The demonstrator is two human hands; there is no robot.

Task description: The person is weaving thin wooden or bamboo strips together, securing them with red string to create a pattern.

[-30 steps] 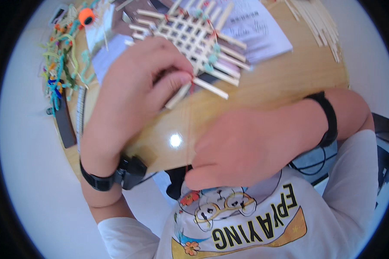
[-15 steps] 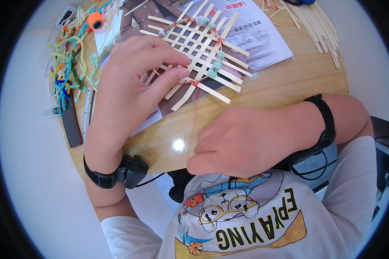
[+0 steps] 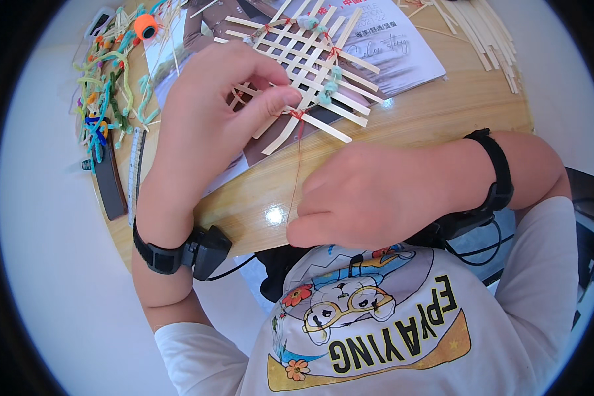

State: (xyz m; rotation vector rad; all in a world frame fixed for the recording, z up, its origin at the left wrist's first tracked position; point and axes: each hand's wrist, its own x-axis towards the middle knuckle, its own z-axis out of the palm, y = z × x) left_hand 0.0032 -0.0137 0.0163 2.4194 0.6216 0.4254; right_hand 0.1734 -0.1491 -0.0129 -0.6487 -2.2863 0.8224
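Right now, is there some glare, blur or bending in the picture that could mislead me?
In the head view, a white glare spot sits on the table, left of the right hand; in the same head view, the lattice is clear enough to follow its strips; there too, the table's edge looks curved, though how much is lens bending I cannot tell.

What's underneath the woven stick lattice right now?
Printed paper lies under the woven stick lattice, its dark picture showing through the gaps. The left hand covers the lattice's near-left part, so what lies beneath there is hidden.
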